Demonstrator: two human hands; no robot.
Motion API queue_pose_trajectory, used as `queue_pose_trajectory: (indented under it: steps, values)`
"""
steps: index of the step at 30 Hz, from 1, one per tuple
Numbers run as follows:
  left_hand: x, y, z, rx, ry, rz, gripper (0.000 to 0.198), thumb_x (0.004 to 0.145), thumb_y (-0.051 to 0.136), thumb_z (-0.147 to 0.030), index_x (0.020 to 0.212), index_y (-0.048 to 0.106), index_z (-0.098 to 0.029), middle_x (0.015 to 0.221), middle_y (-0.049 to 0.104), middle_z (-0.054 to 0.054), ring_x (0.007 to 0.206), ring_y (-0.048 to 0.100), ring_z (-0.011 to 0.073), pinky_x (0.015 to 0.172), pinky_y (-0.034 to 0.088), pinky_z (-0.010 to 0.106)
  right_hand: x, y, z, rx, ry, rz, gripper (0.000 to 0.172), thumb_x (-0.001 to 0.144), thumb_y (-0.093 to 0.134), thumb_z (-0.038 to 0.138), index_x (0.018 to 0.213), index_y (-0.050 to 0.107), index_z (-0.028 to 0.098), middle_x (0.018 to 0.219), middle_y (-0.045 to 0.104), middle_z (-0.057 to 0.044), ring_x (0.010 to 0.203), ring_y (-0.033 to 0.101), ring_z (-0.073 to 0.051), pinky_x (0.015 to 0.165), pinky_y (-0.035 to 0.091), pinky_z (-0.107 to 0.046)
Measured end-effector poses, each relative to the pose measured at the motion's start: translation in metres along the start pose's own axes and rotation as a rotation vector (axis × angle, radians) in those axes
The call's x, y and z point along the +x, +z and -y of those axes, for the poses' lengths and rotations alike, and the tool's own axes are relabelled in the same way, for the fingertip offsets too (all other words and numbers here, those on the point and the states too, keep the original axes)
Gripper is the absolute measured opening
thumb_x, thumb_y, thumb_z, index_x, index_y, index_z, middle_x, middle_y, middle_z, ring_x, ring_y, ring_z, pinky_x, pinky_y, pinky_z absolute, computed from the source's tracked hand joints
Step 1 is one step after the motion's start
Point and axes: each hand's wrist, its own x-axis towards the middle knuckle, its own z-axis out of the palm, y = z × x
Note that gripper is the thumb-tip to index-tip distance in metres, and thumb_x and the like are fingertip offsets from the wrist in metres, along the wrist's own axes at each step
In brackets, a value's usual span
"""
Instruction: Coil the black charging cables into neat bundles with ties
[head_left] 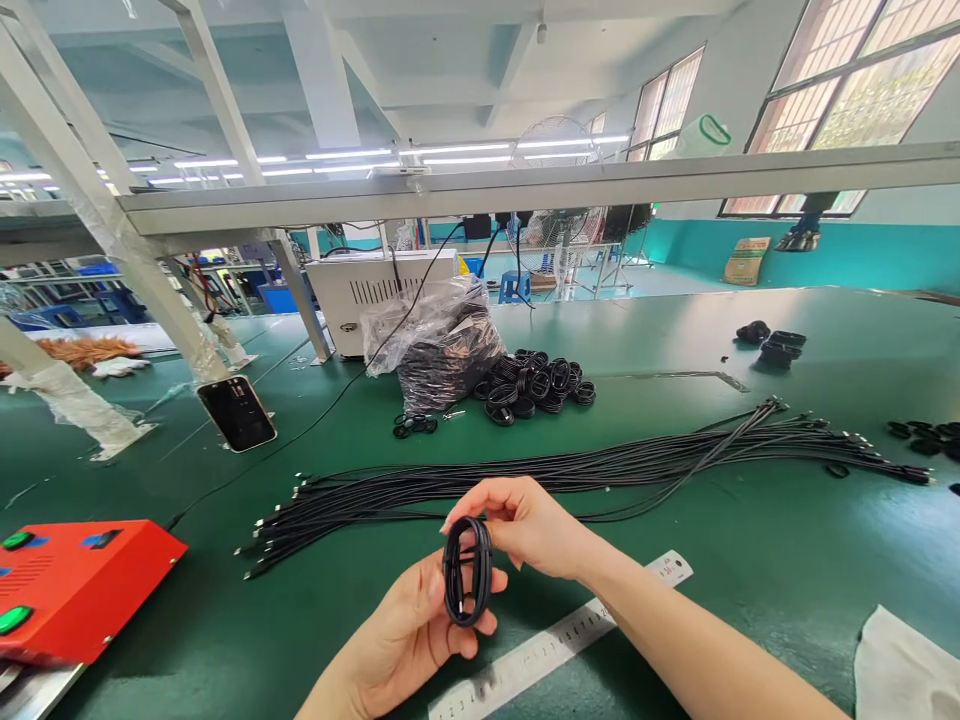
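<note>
A black cable wound into a small oval coil (468,572) is held upright above the green table. My left hand (416,620) grips its lower left side, thumb in front and fingers behind. At the coil's upper right, my right hand (525,525) has its thumb and fingers bent round the edge. Behind both hands lies a long bundle of straight black cables (525,470), stretched across the table. Under my forearm a metal ruler (555,642) lies at a slant.
A heap of coiled cables (536,385) sits beside a plastic bag (450,350). A phone (237,413) leans at the left, with a red box (94,585) nearer. Black parts (780,347) and a white cloth (907,670) are at the right. A metal beam (525,195) crosses above.
</note>
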Motion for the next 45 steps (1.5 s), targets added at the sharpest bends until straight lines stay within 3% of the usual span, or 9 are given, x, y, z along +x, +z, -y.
queue_pose_trajectory:
  steps: [4, 7, 12, 18, 24, 29, 37, 40, 45]
  values:
    - [0.000, 0.003, -0.001, 0.056, 0.030, -0.081, 0.044, 0.078, 0.074, -0.025, 0.120, 0.061, -0.029, 0.104, 0.069, 0.005, 0.097, 0.070, 0.0240, 0.082, 0.057, 0.033, -0.006, -0.008, 0.007, -0.185, -0.002, -0.045, 0.032, 0.083, 0.052, 0.015, 0.112, 0.065, 0.022, 0.086, 0.065, 0.000, 0.052, 0.048, -0.007, 0.047, 0.040, -0.019]
    - [0.002, 0.006, -0.003, 0.111, 0.090, -0.180, 0.058, 0.077, 0.073, -0.018, 0.127, 0.052, -0.037, 0.106, 0.067, 0.001, 0.095, 0.070, 0.0224, 0.084, 0.056, 0.033, -0.011, -0.014, 0.013, -0.285, -0.053, -0.094, 0.023, 0.085, 0.055, 0.015, 0.105, 0.065, 0.021, 0.084, 0.060, 0.001, 0.058, 0.050, -0.008, 0.054, 0.044, -0.021]
    - [0.006, 0.008, -0.002, 0.160, 0.110, -0.193, 0.068, 0.074, 0.076, -0.016, 0.131, 0.047, -0.038, 0.114, 0.066, 0.004, 0.094, 0.070, 0.0220, 0.087, 0.054, 0.035, -0.015, -0.014, 0.012, -0.447, -0.170, 0.033, 0.013, 0.085, 0.062, 0.018, 0.094, 0.070, 0.022, 0.087, 0.053, -0.001, 0.072, 0.053, -0.011, 0.062, 0.044, -0.023]
    - [0.006, 0.006, 0.000, 0.170, 0.069, -0.166, 0.061, 0.073, 0.076, -0.015, 0.126, 0.052, -0.034, 0.108, 0.068, 0.004, 0.096, 0.069, 0.0225, 0.087, 0.053, 0.035, -0.014, -0.009, 0.006, -0.626, -0.242, 0.080, 0.010, 0.086, 0.061, 0.021, 0.089, 0.071, 0.021, 0.085, 0.056, 0.000, 0.068, 0.055, -0.010, 0.061, 0.043, -0.022]
    - [0.003, 0.005, -0.003, 0.107, 0.088, -0.189, 0.060, 0.074, 0.075, -0.013, 0.125, 0.051, -0.032, 0.105, 0.069, 0.002, 0.092, 0.070, 0.0197, 0.087, 0.053, 0.035, -0.018, -0.003, 0.006, -1.139, -0.511, -0.076, 0.019, 0.091, 0.053, 0.023, 0.077, 0.065, 0.018, 0.070, 0.055, 0.001, 0.058, 0.047, -0.011, 0.055, 0.030, -0.026]
    - [-0.003, 0.005, -0.009, 0.061, 0.146, -0.185, 0.061, 0.073, 0.077, -0.016, 0.125, 0.049, -0.034, 0.104, 0.071, 0.002, 0.093, 0.070, 0.0212, 0.088, 0.053, 0.036, -0.018, -0.006, 0.003, -1.247, -0.639, -0.163, 0.033, 0.097, 0.040, 0.025, 0.071, 0.059, 0.019, 0.065, 0.051, 0.000, 0.054, 0.041, -0.011, 0.053, 0.026, -0.029]
    - [-0.011, -0.002, -0.007, 0.027, 0.149, -0.123, 0.067, 0.067, 0.083, -0.025, 0.124, 0.048, -0.037, 0.105, 0.071, 0.003, 0.091, 0.071, 0.0207, 0.083, 0.054, 0.032, -0.013, 0.000, -0.024, -1.209, -0.661, -0.219, 0.031, 0.099, 0.040, 0.027, 0.078, 0.061, 0.018, 0.068, 0.056, -0.001, 0.057, 0.045, -0.012, 0.054, 0.028, -0.028]
    - [-0.008, -0.003, -0.007, 0.065, 0.128, -0.125, 0.065, 0.070, 0.081, -0.024, 0.124, 0.047, -0.035, 0.107, 0.071, 0.005, 0.092, 0.071, 0.0213, 0.084, 0.053, 0.034, -0.011, -0.003, -0.026, -1.255, -0.655, -0.146, 0.027, 0.099, 0.039, 0.024, 0.089, 0.064, 0.018, 0.071, 0.059, -0.002, 0.057, 0.046, -0.012, 0.054, 0.028, -0.028]
    - [0.001, -0.003, -0.009, 0.204, 0.141, -0.196, 0.064, 0.070, 0.079, -0.021, 0.125, 0.050, -0.033, 0.105, 0.069, 0.006, 0.088, 0.070, 0.0211, 0.081, 0.052, 0.034, -0.008, -0.014, -0.009, -1.224, -0.436, -0.117, 0.021, 0.093, 0.047, 0.020, 0.082, 0.064, 0.017, 0.074, 0.059, -0.003, 0.064, 0.051, -0.014, 0.059, 0.030, -0.029]
